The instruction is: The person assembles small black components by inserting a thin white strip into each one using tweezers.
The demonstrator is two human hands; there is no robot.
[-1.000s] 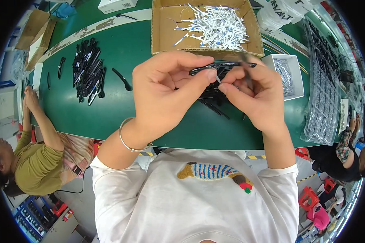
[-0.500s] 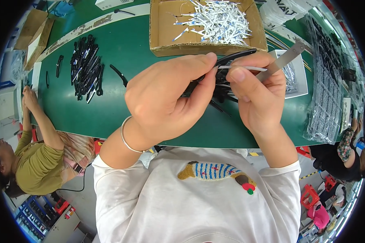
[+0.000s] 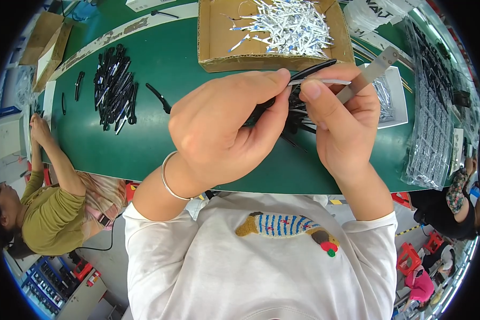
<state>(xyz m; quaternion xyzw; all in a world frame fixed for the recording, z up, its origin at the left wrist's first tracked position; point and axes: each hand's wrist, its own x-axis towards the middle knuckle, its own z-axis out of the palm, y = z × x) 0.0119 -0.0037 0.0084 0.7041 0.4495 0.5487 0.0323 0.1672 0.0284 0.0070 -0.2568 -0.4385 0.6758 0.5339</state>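
My left hand (image 3: 224,120), a thin bracelet on its wrist, pinches thumb against fingers around a slim curved black piece (image 3: 317,67) that sticks out to the right. A narrow white strip (image 3: 328,81) runs from those fingertips to my right hand (image 3: 346,114). The right thumb and forefinger close on this strip. A flat metal strip (image 3: 377,66) with small holes at its end also juts from the right hand's fingers. Below and between the hands lie loose black pieces (image 3: 293,125), partly hidden. One more black piece (image 3: 158,97) lies just left of my left hand.
A cardboard box (image 3: 240,65) of white strips stands ahead. Right of my hands are a white box (image 3: 403,104) of small metal parts and clear plastic trays (image 3: 426,128). A pile of black pieces (image 3: 114,88) lies left. Co-workers sit at the left (image 3: 53,208) and right (image 3: 448,208).
Both hands have shifted very slightly right in the picture. The white strip sits a little higher and more level. The grips look unchanged.
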